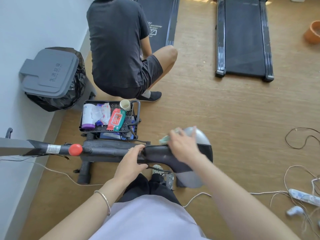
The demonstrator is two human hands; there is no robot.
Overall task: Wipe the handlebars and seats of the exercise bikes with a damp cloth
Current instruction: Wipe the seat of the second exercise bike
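Matt black seat [166,155], wood-look floor [216,110].
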